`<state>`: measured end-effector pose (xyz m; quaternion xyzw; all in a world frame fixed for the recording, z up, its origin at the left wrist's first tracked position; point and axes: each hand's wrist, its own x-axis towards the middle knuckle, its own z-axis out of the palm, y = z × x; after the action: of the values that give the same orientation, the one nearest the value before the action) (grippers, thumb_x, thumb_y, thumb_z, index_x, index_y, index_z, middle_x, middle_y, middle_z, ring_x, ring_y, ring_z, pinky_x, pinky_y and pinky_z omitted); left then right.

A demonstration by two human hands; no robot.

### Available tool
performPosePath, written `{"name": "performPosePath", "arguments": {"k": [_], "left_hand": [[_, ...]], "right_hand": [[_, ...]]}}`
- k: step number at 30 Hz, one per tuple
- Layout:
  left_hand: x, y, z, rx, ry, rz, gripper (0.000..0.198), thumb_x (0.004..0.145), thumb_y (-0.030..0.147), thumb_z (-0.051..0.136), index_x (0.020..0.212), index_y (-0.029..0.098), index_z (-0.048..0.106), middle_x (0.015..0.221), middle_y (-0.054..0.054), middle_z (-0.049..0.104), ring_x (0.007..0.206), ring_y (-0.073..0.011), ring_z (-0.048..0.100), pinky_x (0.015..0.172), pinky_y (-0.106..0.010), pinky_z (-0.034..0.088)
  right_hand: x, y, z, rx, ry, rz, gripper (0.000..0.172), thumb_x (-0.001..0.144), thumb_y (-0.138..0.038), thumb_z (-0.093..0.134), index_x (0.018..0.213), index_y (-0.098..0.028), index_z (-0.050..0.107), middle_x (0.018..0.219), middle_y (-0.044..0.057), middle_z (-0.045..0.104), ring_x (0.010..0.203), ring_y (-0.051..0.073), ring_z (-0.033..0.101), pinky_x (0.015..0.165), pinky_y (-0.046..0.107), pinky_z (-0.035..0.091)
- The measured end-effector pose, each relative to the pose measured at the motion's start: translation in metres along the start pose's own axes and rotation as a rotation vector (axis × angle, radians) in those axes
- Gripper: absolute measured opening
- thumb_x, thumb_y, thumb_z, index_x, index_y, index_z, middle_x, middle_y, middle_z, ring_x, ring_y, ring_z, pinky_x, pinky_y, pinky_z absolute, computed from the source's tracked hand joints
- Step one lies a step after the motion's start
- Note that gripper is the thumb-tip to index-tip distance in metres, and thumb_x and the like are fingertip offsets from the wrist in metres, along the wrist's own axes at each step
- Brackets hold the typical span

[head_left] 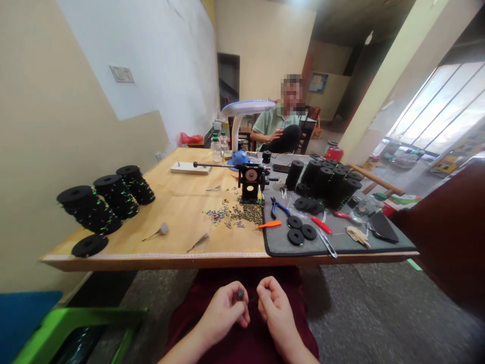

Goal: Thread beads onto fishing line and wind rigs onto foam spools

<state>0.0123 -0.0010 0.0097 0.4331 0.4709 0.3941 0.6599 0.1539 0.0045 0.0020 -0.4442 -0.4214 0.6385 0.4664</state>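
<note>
My left hand (229,306) is over my lap, below the table's front edge, its fingers curled round a small dark object (240,294). Beside it on the right, a small gap apart, my right hand (276,309) has its thumb and fingers pinched together; what they hold, if anything, is too small to make out. Beyond the hands, on the wooden table (174,202), a black clamp device (250,183) stands behind a pile of small brass-coloured parts (252,212) and colourful bits (217,216). An orange-handled tool (270,224) lies at the grey mat's left edge.
Black spool stacks (108,189) stand at the table's left. On the grey mat (278,242) are more black stacks (326,182), blue pliers (279,206), foam discs (295,236) and scissors (328,243). Behind the lamp (248,107) sits a person (280,126).
</note>
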Motion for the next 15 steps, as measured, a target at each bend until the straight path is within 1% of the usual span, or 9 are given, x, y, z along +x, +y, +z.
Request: {"name": "performPosePath", "arguments": {"k": [3, 5, 7, 9, 12, 15], "left_hand": [[0.000, -0.003, -0.002, 0.101, 0.010, 0.066, 0.007, 0.065, 0.012, 0.049, 0.069, 0.018, 0.049, 0.049, 0.006, 0.051, 0.042, -0.0091, 0.045, 0.044, -0.021, 0.036], [-0.001, -0.002, -0.003, 0.169, 0.036, 0.135, 0.003, 0.069, 0.014, 0.051, 0.069, 0.017, 0.052, 0.054, 0.006, 0.048, 0.048, -0.0089, 0.041, 0.047, -0.021, 0.034], [-0.003, 0.002, -0.003, 0.229, 0.056, 0.186, 0.004, 0.072, 0.018, 0.053, 0.069, 0.017, 0.055, 0.060, 0.004, 0.047, 0.055, -0.0101, 0.040, 0.052, -0.022, 0.034], [-0.005, 0.007, -0.002, 0.274, 0.072, 0.188, 0.007, 0.073, 0.020, 0.054, 0.069, 0.016, 0.056, 0.060, 0.004, 0.047, 0.057, -0.0111, 0.038, 0.055, -0.023, 0.033], [-0.006, 0.013, 0.001, 0.307, 0.105, 0.157, 0.010, 0.073, 0.024, 0.056, 0.067, 0.016, 0.058, 0.056, 0.005, 0.044, 0.055, -0.0113, 0.035, 0.054, -0.023, 0.031], [-0.005, 0.013, 0.002, 0.310, 0.141, 0.144, 0.015, 0.071, 0.029, 0.060, 0.066, 0.015, 0.061, 0.054, 0.005, 0.042, 0.053, -0.0109, 0.033, 0.052, -0.023, 0.030]], "right_hand": [[0.000, 0.000, 0.001, -0.008, 0.003, -0.010, 0.040, 0.075, -0.056, 0.060, 0.074, -0.021, 0.042, 0.046, -0.014, 0.027, 0.039, 0.004, 0.020, 0.037, 0.017, 0.014], [-0.001, 0.000, 0.001, -0.013, 0.001, -0.011, 0.039, 0.075, -0.056, 0.060, 0.073, -0.020, 0.042, 0.046, -0.013, 0.028, 0.039, 0.004, 0.021, 0.037, 0.017, 0.014], [-0.001, 0.001, 0.003, -0.024, -0.013, -0.010, 0.039, 0.075, -0.055, 0.060, 0.073, -0.020, 0.043, 0.046, -0.013, 0.031, 0.039, 0.004, 0.022, 0.038, 0.017, 0.015], [0.000, 0.002, 0.004, -0.035, -0.031, -0.006, 0.039, 0.076, -0.055, 0.059, 0.073, -0.020, 0.043, 0.045, -0.012, 0.034, 0.039, 0.004, 0.024, 0.038, 0.017, 0.016], [0.001, 0.003, 0.005, -0.044, -0.043, -0.010, 0.039, 0.076, -0.055, 0.059, 0.073, -0.019, 0.044, 0.043, -0.012, 0.035, 0.038, 0.004, 0.026, 0.039, 0.018, 0.016], [0.002, 0.005, 0.005, -0.015, -0.047, -0.003, 0.041, 0.075, -0.057, 0.059, 0.073, -0.020, 0.044, 0.042, -0.012, 0.035, 0.038, 0.004, 0.025, 0.038, 0.017, 0.016]]}}
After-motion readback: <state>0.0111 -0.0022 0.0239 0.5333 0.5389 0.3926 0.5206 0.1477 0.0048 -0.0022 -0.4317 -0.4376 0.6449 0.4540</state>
